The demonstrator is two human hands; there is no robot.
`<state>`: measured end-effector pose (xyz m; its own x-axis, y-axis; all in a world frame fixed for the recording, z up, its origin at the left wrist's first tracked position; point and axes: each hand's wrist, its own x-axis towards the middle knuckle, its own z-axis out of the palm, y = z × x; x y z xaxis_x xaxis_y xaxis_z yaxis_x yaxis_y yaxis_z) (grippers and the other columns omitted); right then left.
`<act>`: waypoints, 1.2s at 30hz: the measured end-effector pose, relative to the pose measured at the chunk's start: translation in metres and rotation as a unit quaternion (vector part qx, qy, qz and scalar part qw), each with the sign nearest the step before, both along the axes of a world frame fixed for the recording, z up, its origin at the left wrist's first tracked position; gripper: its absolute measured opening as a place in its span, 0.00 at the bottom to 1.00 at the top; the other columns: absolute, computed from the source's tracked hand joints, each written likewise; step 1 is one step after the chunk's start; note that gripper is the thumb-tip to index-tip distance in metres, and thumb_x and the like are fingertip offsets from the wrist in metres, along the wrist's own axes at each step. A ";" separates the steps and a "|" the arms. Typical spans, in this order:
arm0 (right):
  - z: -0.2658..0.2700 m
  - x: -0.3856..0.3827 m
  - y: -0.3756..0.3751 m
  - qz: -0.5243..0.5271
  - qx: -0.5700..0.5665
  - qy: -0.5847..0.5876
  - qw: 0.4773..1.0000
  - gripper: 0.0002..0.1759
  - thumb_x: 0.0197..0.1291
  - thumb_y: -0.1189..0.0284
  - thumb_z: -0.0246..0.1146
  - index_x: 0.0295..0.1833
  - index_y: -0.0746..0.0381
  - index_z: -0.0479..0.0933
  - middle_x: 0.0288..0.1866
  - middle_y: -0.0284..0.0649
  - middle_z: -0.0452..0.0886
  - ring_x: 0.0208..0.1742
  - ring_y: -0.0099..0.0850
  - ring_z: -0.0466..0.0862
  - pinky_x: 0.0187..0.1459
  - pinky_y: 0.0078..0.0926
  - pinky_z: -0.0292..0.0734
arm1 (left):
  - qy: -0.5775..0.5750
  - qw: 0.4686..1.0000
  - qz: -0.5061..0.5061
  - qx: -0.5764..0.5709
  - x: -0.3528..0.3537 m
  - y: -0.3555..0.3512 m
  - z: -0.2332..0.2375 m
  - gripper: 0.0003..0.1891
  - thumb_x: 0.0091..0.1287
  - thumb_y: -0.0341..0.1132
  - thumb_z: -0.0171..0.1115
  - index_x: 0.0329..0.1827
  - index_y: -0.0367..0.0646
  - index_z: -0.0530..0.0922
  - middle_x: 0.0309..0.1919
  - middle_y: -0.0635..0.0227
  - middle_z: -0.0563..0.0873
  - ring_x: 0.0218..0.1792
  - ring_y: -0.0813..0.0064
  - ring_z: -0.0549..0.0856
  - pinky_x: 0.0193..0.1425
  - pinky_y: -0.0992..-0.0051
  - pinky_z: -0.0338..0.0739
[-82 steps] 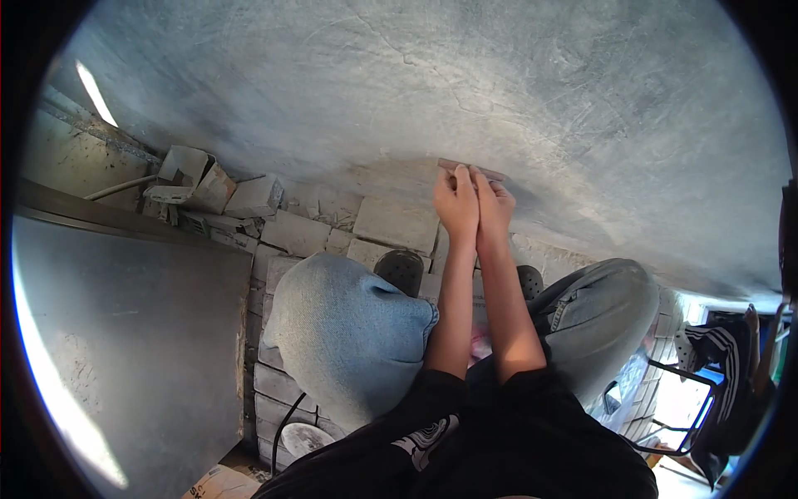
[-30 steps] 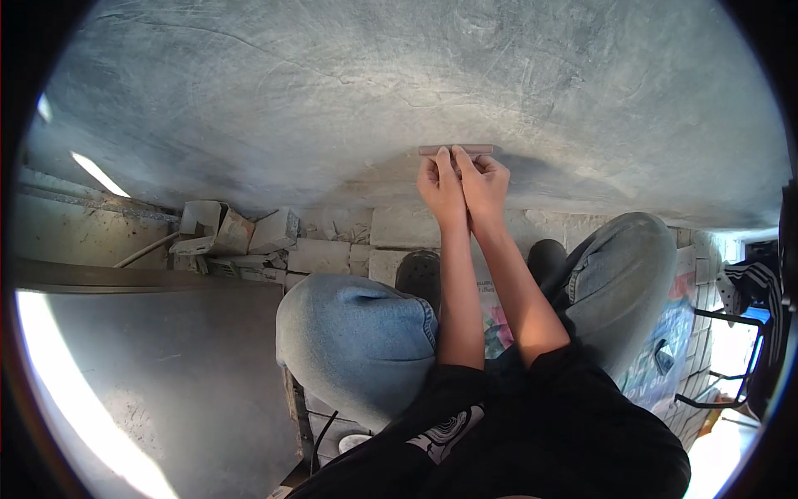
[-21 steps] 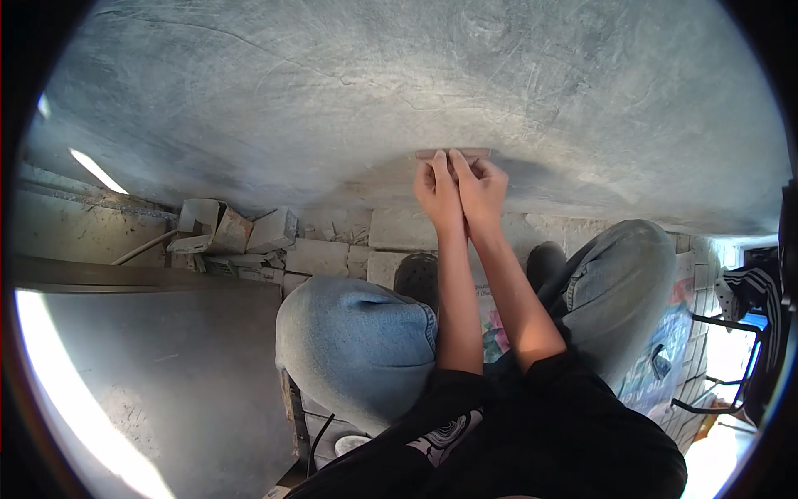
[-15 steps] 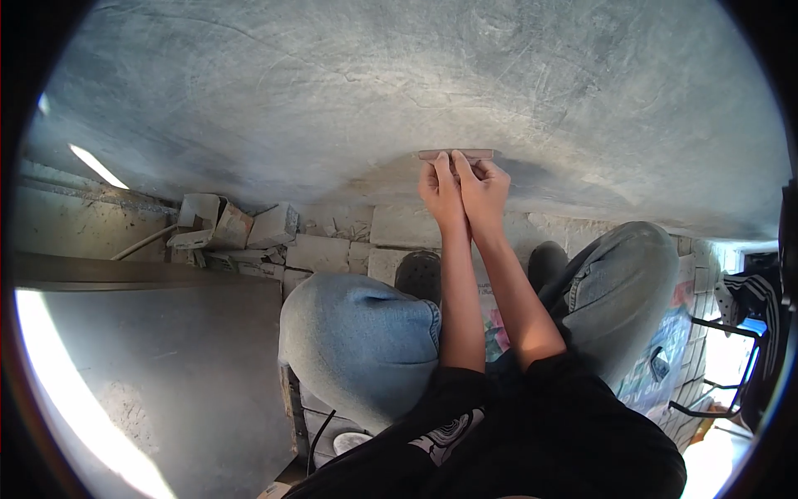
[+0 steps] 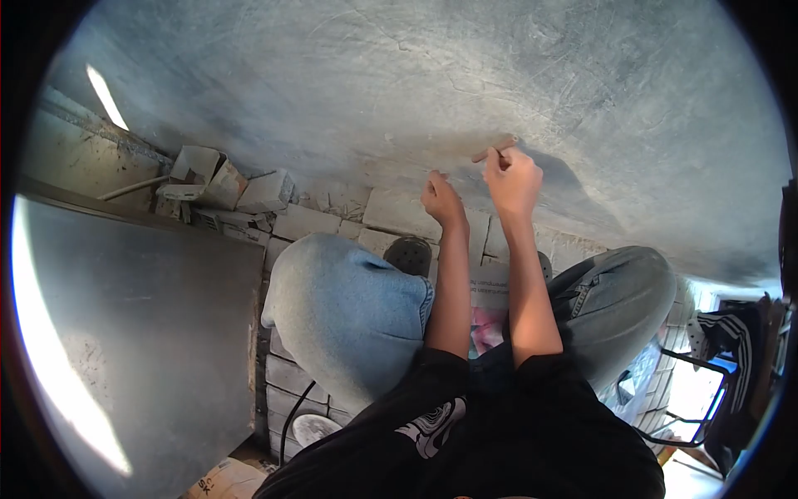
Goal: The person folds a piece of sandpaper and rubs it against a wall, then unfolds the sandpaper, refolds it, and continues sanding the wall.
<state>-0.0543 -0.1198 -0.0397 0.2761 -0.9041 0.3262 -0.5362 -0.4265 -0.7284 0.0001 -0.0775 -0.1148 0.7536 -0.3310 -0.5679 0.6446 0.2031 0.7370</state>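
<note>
A grey plastered wall (image 5: 332, 91) fills the upper part of the view. My right hand (image 5: 514, 179) pinches a thin brownish strip (image 5: 492, 150), which is tilted with its right end higher, at the wall's surface. Left of it, my left hand (image 5: 443, 200) is curled near the base of the wall, apart from the strip. Its fingers are closed, and what they hold, if anything, is too small to make out.
Broken blocks (image 5: 266, 191) and an open box (image 5: 199, 170) lie at the wall's foot on the left. A large grey panel (image 5: 133, 324) stands at the lower left. A black metal frame (image 5: 694, 366) is at the right. Pavers (image 5: 307, 223) cover the floor.
My left hand has come off the strip and moved down. My right hand has shifted right with the strip, which has turned from level to slanted. The view has tilted.
</note>
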 end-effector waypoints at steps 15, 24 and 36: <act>0.006 0.034 0.009 0.031 -0.035 0.094 0.995 0.10 0.50 0.71 0.58 0.23 0.67 0.76 0.22 0.51 0.77 0.27 0.49 0.79 0.32 0.39 0.73 | 0.037 0.989 0.138 -0.036 0.010 -0.006 0.002 0.13 0.61 0.38 0.49 0.28 0.36 0.74 0.15 0.73 0.67 0.17 0.84 0.64 0.20 0.79 0.58; 0.010 0.030 0.012 0.015 0.024 0.064 0.998 0.11 0.50 0.70 0.58 0.24 0.67 0.76 0.21 0.52 0.77 0.26 0.50 0.79 0.31 0.39 0.73 | 0.050 0.981 0.184 -0.040 0.019 0.001 0.000 0.11 0.63 0.37 0.48 0.29 0.39 0.72 0.13 0.76 0.65 0.13 0.86 0.62 0.16 0.80 0.54; 0.018 0.031 0.015 0.009 -0.001 0.055 0.998 0.08 0.48 0.71 0.58 0.24 0.63 0.79 0.19 0.47 0.77 0.21 0.43 0.79 0.26 0.33 0.71 | 0.068 0.972 0.207 -0.093 0.017 -0.004 0.023 0.09 0.64 0.35 0.47 0.29 0.40 0.71 0.13 0.78 0.64 0.13 0.88 0.60 0.16 0.83 0.53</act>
